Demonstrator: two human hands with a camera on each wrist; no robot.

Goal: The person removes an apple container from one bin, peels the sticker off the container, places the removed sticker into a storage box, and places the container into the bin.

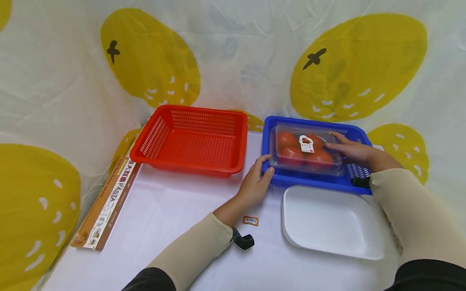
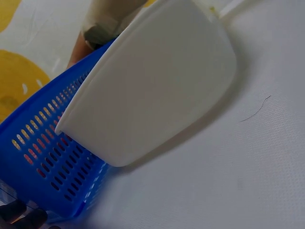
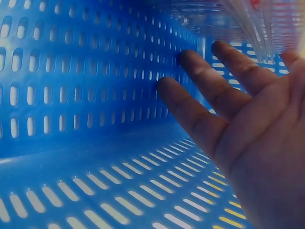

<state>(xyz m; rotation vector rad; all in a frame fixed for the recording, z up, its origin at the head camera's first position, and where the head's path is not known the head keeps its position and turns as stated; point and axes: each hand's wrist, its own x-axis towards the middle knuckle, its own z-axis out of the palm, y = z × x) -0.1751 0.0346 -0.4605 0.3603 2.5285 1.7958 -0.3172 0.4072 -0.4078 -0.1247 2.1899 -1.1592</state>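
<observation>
A clear plastic box of tomatoes [image 1: 318,159] with a white label lies over the blue basket [image 1: 349,131]. My right hand [image 1: 354,153] grips its right end, thumb on the lid. Below the box, in the right wrist view, fingers [image 3: 190,105] of this hand spread out inside the basket. At the box's left front corner, my left hand [image 1: 255,182] holds on with thumb and index finger, right by the basket's rim. Only dark fingertips [image 2: 31,219] of it show in the left wrist view, beside clear plastic. Its other fingers are hidden in the head view.
A red basket [image 1: 202,141] stands to the left. Before the blue basket is a white plastic tub [image 1: 331,222]. A small orange wrapped packet [image 1: 251,220] lies near my left wrist, and a long pasta box [image 1: 105,204] along the table's left edge.
</observation>
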